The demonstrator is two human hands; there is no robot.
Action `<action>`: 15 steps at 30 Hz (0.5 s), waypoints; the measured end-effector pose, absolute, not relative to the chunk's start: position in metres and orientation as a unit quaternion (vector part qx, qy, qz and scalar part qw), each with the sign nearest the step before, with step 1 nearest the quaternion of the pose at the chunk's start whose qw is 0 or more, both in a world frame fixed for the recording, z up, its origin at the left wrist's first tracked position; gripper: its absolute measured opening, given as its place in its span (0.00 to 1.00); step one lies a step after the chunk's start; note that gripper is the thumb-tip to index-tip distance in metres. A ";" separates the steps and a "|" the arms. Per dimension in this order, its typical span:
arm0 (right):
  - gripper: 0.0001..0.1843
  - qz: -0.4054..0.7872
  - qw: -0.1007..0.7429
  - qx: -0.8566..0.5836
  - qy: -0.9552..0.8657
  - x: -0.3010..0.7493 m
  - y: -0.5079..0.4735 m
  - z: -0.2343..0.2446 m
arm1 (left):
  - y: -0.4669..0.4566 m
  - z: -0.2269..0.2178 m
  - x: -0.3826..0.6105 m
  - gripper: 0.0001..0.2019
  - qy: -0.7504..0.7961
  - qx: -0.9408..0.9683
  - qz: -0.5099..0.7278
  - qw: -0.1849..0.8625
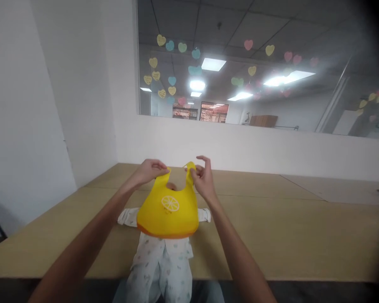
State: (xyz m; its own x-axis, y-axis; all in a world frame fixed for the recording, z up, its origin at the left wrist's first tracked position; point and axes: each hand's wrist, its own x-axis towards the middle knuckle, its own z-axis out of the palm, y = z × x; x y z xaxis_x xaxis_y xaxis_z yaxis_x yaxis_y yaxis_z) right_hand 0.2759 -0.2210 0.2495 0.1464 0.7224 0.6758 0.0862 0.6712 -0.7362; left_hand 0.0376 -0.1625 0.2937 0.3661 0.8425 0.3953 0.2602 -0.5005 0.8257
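Observation:
Between my hands hangs a yellow baby bib (180,212) with a white citrus-slice print and an orange lower edge. My left hand (151,170) pinches the tip of its left neck strap. The right strap is gripped between the thumb and fingers of my right hand (204,176), whose index finger sticks up. Behind and below the bib lies a set of white patterned baby clothes (164,261), sleeves spread to both sides and legs hanging over the table's front edge. A small brownish round shape shows through the neck opening, mostly hidden by the bib.
The wooden table (271,235) reaches back to a white wall (240,147). A grey panel (344,189) lies at its right rear. Above the wall is a window (227,25) with several heart-shaped paper notes. Another wall (50,105) stands at the left.

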 end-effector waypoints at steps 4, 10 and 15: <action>0.08 0.092 0.670 -0.331 -0.658 0.285 -0.270 0.315 | -0.206 0.343 0.074 0.26 0.296 0.800 0.407 0.325; 0.11 -0.017 0.571 -0.510 -0.643 0.350 -0.297 0.354 | -0.248 0.346 0.080 0.26 0.256 0.843 0.342 0.328; 0.13 0.149 0.373 -0.684 -0.609 0.438 -0.282 0.277 | -0.273 0.251 -0.021 0.26 0.386 0.775 0.373 0.333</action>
State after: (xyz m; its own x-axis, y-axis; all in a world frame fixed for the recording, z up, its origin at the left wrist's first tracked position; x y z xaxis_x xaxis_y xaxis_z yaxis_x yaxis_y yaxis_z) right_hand 0.4375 -0.2820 0.2772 0.2147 0.9442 0.2496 0.7218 0.0188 -0.6919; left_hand -0.0212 -0.2729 0.2511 0.4238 0.8467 0.3218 0.3491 -0.4805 0.8045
